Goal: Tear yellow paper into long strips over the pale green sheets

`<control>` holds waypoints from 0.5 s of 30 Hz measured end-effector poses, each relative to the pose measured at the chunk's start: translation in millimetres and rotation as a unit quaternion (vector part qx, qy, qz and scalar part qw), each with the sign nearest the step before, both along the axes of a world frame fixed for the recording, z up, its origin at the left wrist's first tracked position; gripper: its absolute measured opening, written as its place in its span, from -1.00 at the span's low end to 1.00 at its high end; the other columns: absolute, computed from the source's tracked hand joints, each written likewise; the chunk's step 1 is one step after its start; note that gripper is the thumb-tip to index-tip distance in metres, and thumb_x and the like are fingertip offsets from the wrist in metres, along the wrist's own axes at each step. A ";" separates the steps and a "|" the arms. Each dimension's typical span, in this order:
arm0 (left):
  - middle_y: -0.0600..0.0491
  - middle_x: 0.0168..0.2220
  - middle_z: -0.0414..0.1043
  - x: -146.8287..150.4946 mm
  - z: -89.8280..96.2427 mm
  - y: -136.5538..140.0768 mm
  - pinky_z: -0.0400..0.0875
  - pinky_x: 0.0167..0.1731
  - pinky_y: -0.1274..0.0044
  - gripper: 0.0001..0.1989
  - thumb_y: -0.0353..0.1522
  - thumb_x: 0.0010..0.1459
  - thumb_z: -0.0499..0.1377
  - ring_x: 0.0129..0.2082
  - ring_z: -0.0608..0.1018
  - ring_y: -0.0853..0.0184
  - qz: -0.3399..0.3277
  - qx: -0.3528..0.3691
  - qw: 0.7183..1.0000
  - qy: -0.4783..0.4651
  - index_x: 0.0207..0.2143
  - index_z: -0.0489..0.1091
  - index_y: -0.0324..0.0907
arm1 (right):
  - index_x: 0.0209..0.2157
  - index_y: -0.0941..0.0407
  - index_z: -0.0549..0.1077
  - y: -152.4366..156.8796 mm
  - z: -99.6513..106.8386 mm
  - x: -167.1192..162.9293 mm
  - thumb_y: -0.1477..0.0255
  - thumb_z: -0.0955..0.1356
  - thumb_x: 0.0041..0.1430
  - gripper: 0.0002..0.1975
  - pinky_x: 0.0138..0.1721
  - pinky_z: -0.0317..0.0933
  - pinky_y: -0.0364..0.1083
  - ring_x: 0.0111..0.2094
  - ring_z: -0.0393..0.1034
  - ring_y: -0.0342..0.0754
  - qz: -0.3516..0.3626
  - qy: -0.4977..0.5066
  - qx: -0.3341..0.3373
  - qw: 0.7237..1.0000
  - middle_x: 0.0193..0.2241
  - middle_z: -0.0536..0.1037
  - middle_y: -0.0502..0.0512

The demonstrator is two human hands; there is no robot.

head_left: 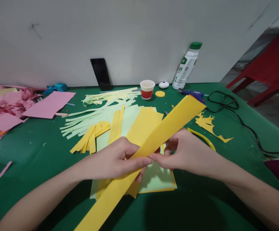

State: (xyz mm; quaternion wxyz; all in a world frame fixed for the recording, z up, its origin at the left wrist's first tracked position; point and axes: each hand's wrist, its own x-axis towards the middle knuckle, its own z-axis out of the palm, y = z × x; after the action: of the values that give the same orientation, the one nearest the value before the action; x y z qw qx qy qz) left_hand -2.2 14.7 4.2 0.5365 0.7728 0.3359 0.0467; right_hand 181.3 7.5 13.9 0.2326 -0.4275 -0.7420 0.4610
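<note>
A long yellow paper strip slants across the view from lower left to upper right, held above the table. My left hand is closed on it, thumb on top and fingers underneath. My right hand pinches the strip's lower right edge beside my left thumb; some of its fingers are hidden behind the paper. Below both hands lie light green paper sheets with yellow paper on top. To the left sits a small pile of short yellow strips.
Pale green strips and pink paper lie left. A phone, paper cup and bottle stand along the wall. At right are a glue gun, its black cable, yellow scraps and a yellow handle.
</note>
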 end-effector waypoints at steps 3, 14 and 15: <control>0.06 -0.67 0.36 -0.5 -0.1 -0.5 0.07 -0.69 0.67 -0.50 -0.16 0.19 -0.08 -0.69 0.27 0.53 0.006 -0.002 1.000 -0.007 -0.56 0.43 -0.30 | -0.64 0.14 0.39 1.3 3.7 1.6 0.49 0.31 -0.16 -0.93 -0.70 0.04 -0.25 -0.68 0.17 -0.25 -0.043 -0.040 0.059 0.997 -0.69 0.37 -0.06; 0.05 -0.65 0.42 -1.6 7.0 0.1 0.06 -0.68 0.65 -0.49 -0.16 0.19 -0.08 -0.70 0.22 0.53 0.012 -0.015 1.000 0.002 -0.60 0.43 -0.29 | -0.50 0.10 0.46 18.6 14.6 33.6 0.44 0.36 -0.12 -0.95 -0.73 0.17 -0.23 -0.72 0.22 -0.24 -0.126 0.029 0.043 0.991 -0.66 0.40 -0.09; 0.05 -0.66 0.42 -1.8 7.2 0.3 0.05 -0.69 0.65 -0.49 -0.17 0.19 -0.07 -0.71 0.21 0.53 0.012 -0.014 1.000 0.004 -0.60 0.44 -0.29 | -0.50 0.09 0.47 19.2 15.9 35.4 0.44 0.37 -0.13 -0.94 -0.74 0.16 -0.23 -0.72 0.20 -0.25 -0.136 0.031 0.051 0.989 -0.67 0.37 -0.09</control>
State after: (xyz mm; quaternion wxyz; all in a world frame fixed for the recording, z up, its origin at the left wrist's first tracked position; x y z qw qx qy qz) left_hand -4.0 15.0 11.4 0.5452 0.7614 0.3478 0.0457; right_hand 216.7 26.7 29.8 0.3377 -0.4973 -0.6918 0.4001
